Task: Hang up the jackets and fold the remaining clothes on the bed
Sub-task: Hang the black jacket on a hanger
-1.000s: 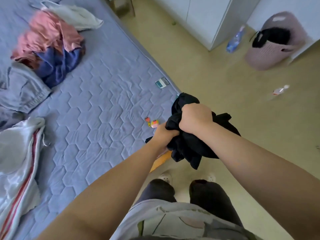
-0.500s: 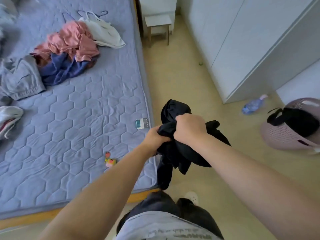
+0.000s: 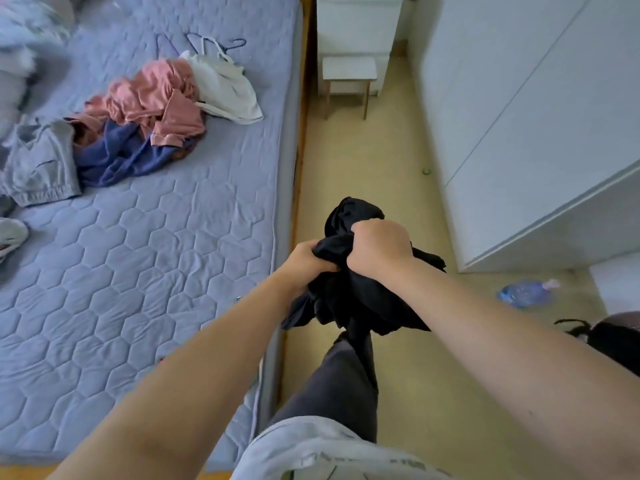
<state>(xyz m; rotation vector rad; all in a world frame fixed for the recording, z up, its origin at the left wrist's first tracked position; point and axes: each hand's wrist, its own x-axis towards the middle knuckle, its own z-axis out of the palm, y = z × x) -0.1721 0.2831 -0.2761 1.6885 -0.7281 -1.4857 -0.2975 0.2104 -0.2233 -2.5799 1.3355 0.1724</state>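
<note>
While my left hand point(image 3: 304, 263) and right hand point(image 3: 379, 249) both clutch a bunched black garment point(image 3: 356, 296), I stand beside the bed point(image 3: 145, 258).

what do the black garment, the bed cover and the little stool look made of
Black garment: thin, soft, matte cloth, probably a knit; it bunches and droops where the left hand and right hand grip it. Bed cover: padded, matte textile, shown by stitched hexagon quilting and creases. Stool: white painted top on pale legs, seemingly wood.
</note>
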